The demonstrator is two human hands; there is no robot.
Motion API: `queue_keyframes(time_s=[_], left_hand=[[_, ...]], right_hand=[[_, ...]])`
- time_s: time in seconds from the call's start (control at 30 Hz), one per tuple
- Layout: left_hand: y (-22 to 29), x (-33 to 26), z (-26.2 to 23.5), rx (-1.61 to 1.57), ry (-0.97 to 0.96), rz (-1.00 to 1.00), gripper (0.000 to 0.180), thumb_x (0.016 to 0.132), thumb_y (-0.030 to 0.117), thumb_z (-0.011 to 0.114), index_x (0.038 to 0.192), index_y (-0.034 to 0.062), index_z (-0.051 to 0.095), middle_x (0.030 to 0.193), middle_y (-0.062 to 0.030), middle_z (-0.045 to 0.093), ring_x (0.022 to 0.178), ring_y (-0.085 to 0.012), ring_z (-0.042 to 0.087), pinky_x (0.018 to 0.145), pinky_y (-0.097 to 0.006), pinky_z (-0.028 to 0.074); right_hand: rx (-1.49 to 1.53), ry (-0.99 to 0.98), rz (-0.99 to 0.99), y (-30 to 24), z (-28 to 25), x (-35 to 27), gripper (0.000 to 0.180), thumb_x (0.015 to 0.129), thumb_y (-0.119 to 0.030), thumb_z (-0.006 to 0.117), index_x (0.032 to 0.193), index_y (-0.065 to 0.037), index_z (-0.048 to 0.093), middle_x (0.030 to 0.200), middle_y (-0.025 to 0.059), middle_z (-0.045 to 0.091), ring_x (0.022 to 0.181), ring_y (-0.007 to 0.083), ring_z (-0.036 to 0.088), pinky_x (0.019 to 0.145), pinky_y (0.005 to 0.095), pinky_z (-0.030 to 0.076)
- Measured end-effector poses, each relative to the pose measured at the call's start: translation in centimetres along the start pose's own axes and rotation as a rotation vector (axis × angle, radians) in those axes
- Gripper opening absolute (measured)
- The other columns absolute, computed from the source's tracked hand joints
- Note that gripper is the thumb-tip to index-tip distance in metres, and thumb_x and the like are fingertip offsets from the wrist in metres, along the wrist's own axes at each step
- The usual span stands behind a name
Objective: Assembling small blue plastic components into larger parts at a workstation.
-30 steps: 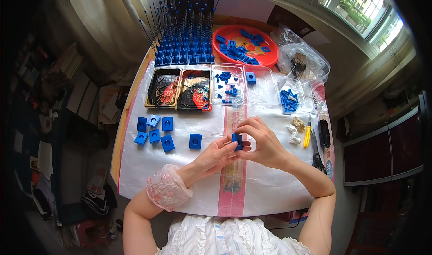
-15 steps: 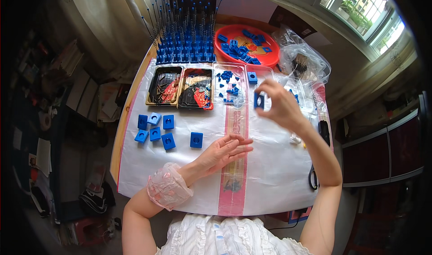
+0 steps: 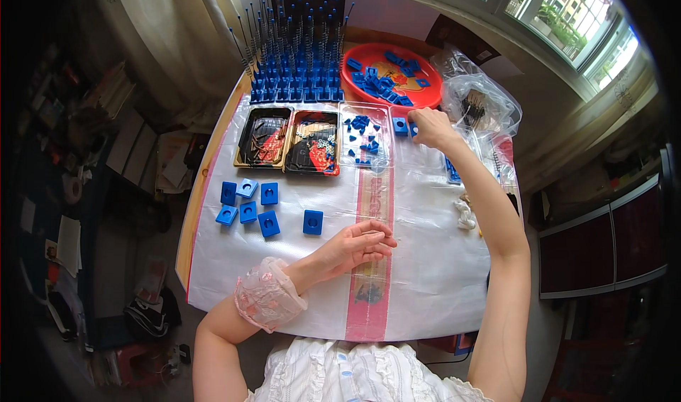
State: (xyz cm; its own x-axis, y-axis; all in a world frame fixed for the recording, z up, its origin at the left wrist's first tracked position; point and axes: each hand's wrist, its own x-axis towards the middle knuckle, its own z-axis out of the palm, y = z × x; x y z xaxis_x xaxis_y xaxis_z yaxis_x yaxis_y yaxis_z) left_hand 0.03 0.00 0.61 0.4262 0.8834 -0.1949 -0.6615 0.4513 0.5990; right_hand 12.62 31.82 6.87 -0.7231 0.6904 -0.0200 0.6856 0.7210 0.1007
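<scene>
My right hand is reaching into a clear plastic tray at the back right. Its fingers are closed on a blue square block, mostly hidden behind them. Just left of it in the same tray sits another blue square block with a round hole. My left hand rests over the front middle of the table with fingers loosely apart and nothing in them. Nearest to it is a single blue block with a round recess. Farther left lies a loose group of similar blue blocks.
Two black trays hold small parts; a clear tray holds small blue pieces. Behind stand rows of blue bases with springs and rods. A red plate carries blue parts, beside a clear plastic bag. A white object lies right.
My right hand has moved away from me and down into the clear tray, carrying the blue block with it. My left hand has shifted slightly toward me.
</scene>
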Motion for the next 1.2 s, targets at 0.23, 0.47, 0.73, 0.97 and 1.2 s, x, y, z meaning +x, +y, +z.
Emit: queue_keyframes(time_s=[0.23, 0.47, 0.73, 0.97, 1.2], left_hand=[[0.0, -0.1, 0.2, 0.014, -0.003, -0.002, 0.026, 0.099, 0.023, 0.061, 0.119, 0.008, 0.054, 0.114, -0.0074, 0.063, 0.099, -0.0109, 0.064, 0.088, -0.025, 0.052], [0.1, -0.1, 0.3, 0.008, 0.002, -0.008, 0.026, 0.099, 0.023, 0.06, 0.119, 0.0076, 0.055, 0.114, -0.0076, 0.064, 0.099, -0.0114, 0.064, 0.087, -0.025, 0.052], [0.2, -0.1, 0.2, 0.003, -0.002, -0.006, 0.026, 0.099, 0.023, 0.06, 0.12, 0.0074, 0.055, 0.114, -0.0078, 0.064, 0.099, -0.0118, 0.065, 0.086, -0.024, 0.051], [0.0, 0.0, 0.1, -0.003, -0.01, -0.01, 0.026, 0.1, 0.022, 0.06, 0.12, 0.0071, 0.054, 0.114, -0.0077, 0.064, 0.098, -0.0111, 0.065, 0.086, -0.024, 0.052], [0.1, 0.0, 0.1, -0.006, -0.004, -0.013, 0.024, 0.1, 0.022, 0.059, 0.119, 0.0071, 0.054, 0.114, -0.0076, 0.064, 0.098, -0.0106, 0.065, 0.085, -0.024, 0.051]], right_hand=[[0.107, -0.015, -0.009, 1.0, 0.8, 0.8, 0.048, 0.065, -0.023, 0.079, 0.11, -0.012, 0.069, 0.105, 0.0124, 0.071, 0.102, 0.0308, 0.067, 0.085, 0.0424, 0.054], [0.2, -0.054, -0.012, 2.2, 1.3, 1.3, 0.056, 0.063, -0.028, 0.08, 0.115, -0.012, 0.067, 0.116, 0.0126, 0.068, 0.111, 0.03, 0.063, 0.092, 0.0421, 0.051], [0.236, -0.045, -0.016, 2.1, 1.0, 0.9, 0.055, 0.065, -0.027, 0.081, 0.116, -0.012, 0.067, 0.116, 0.0127, 0.067, 0.112, 0.0307, 0.063, 0.093, 0.0427, 0.05], [0.06, 0.105, -0.065, 2.3, 1.0, -0.7, 0.04, 0.068, -0.021, 0.079, 0.106, -0.012, 0.07, 0.098, 0.0121, 0.072, 0.095, 0.0311, 0.069, 0.082, 0.0432, 0.054], [-0.046, 0.202, -0.11, 1.8, 1.4, -0.6, 0.02, 0.07, -0.018, 0.074, 0.088, -0.011, 0.07, 0.084, 0.0131, 0.071, 0.084, 0.0311, 0.07, 0.073, 0.043, 0.055]])
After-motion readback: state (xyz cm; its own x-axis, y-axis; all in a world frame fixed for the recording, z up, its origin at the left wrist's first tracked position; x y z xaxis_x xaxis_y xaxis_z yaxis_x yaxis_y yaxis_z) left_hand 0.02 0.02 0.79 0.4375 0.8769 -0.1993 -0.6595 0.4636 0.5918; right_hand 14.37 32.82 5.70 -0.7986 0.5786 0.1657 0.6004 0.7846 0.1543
